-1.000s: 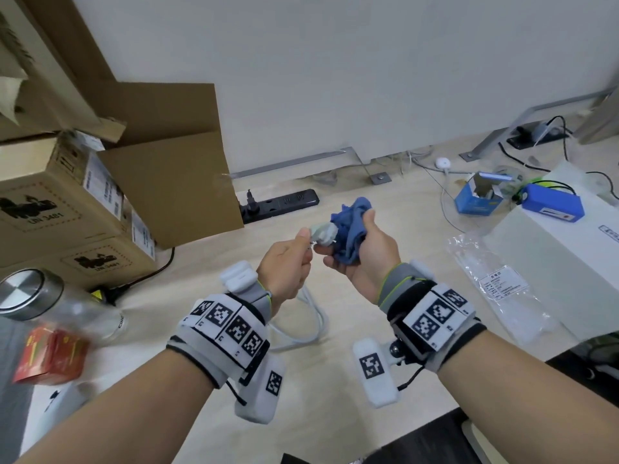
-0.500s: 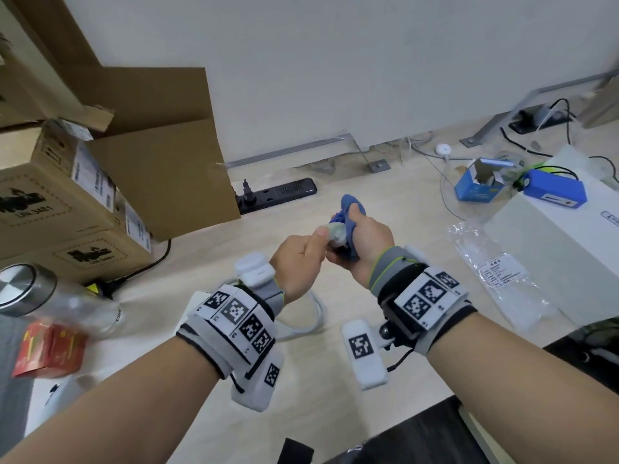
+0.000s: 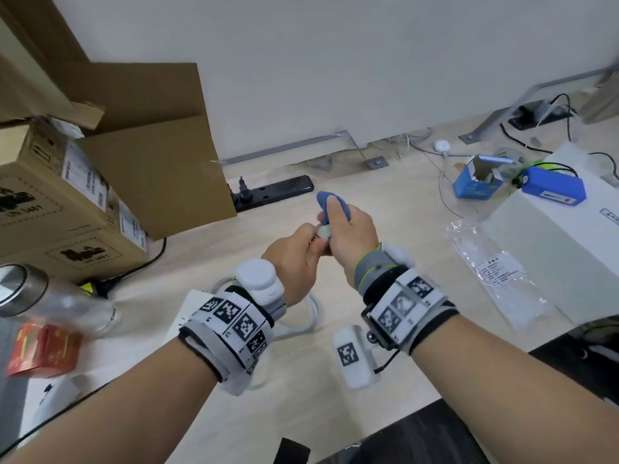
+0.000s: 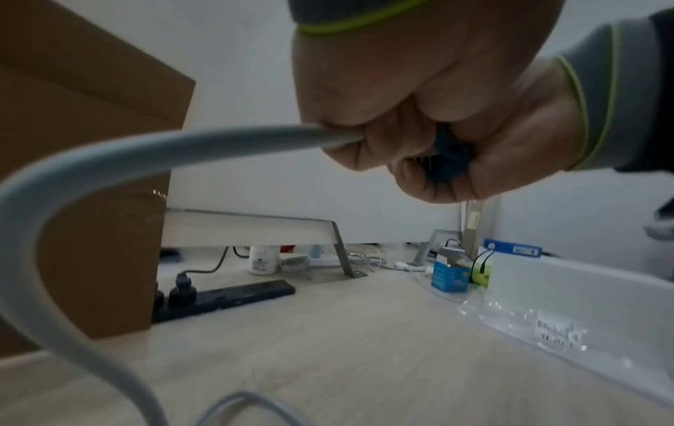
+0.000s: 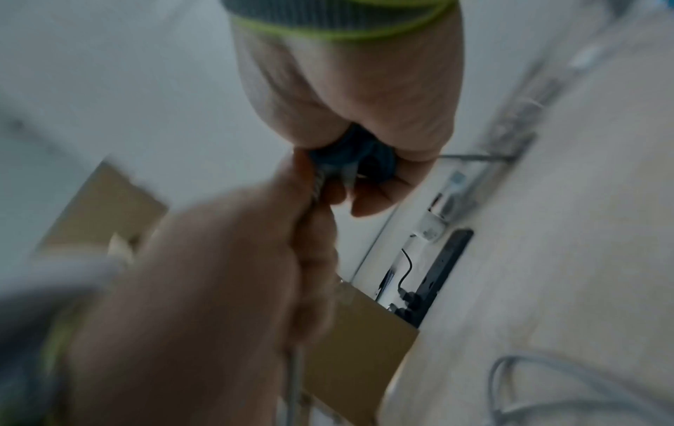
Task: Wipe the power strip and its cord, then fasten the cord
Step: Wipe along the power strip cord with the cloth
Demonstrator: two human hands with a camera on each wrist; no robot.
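My left hand (image 3: 310,244) grips the white cord (image 4: 146,150) just behind its plug (image 3: 324,232), above the middle of the table. Against it, my right hand (image 3: 335,226) clutches a blue cloth (image 3: 330,202) and presses it round the plug end; only a small white part of the plug shows between the hands. In the right wrist view the cloth (image 5: 350,155) is bunched inside the fist. The rest of the cord loops on the table (image 3: 311,316) under my left wrist. A white power strip (image 3: 187,309) lies there, mostly hidden by the wrist.
A black power strip (image 3: 274,194) with plugs lies by the wall. Cardboard boxes (image 3: 50,202) stand at the left, with a clear bottle (image 3: 40,296) and a red packet (image 3: 43,349) in front. At the right are a white box (image 3: 552,249), a plastic bag (image 3: 495,272) and a blue carton (image 3: 475,185).
The two hands have drawn together. The right hand with the cloth has closed over the plug, so the cloth and plug show less than before.
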